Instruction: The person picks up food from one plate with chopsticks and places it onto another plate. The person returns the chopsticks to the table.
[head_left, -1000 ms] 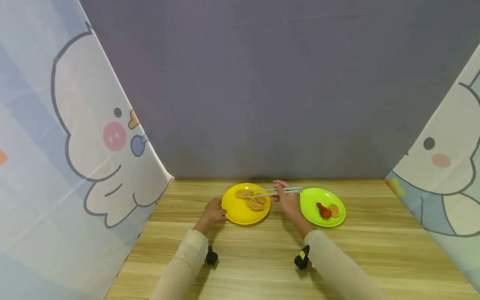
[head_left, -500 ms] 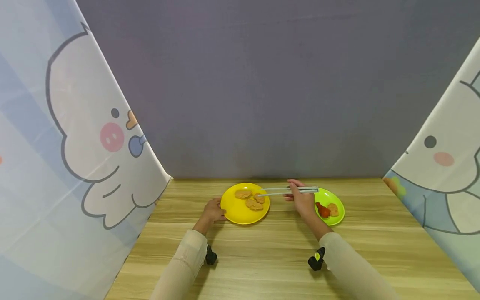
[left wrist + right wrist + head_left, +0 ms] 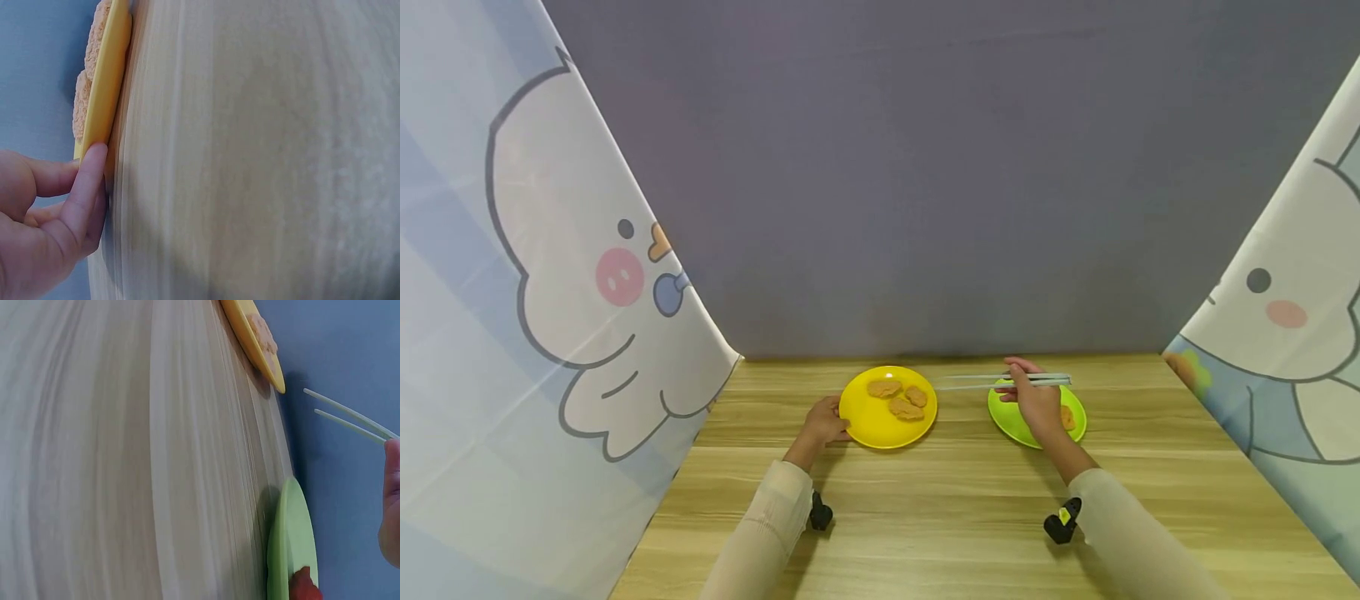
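Left hand [image 3: 826, 421] pinches yellow plate [image 3: 865, 423] at its left rim, three tan nuggets [image 3: 906, 410] on it, on the counter [image 3: 887, 517]. Right of that plate I see the right hand [image 3: 1036, 400] gripping chopsticks [image 3: 350, 412], tips parted, above a green plate [image 3: 1015, 422] bearing red food [image 3: 304, 587].

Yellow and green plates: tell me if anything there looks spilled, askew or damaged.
Nothing stands out. Three breaded pieces lie within the yellow plate, which the left hand grips at its edge; no spill shows on the table. The right hand hides part of the green plate.
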Available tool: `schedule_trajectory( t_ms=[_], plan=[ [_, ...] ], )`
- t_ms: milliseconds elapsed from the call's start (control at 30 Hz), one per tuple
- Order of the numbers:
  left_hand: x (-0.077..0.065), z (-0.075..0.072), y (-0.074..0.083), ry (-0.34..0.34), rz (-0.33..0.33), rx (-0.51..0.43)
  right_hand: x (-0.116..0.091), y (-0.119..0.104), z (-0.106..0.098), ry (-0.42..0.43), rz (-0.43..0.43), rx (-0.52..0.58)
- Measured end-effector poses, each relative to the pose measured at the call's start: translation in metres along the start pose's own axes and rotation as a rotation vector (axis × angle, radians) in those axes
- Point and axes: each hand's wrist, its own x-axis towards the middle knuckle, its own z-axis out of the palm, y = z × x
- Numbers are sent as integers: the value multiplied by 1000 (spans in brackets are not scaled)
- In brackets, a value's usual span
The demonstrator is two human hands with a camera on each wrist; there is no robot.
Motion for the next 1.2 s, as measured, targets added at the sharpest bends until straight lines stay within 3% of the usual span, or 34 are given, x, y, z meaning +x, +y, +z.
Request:
schedule_trajectory(
  t_ms=[267,700,1200],
  plan=[
    [1,0,-1,-2,0,-5,1,-8,-20,44,23,-71],
    [4,-2,-2,-7,5,-12,-1,-13,-56,43,40,17],
    [4,-1,-2,-11,11,-13,-7,-20,-100,68,-43,85]
  ],
)
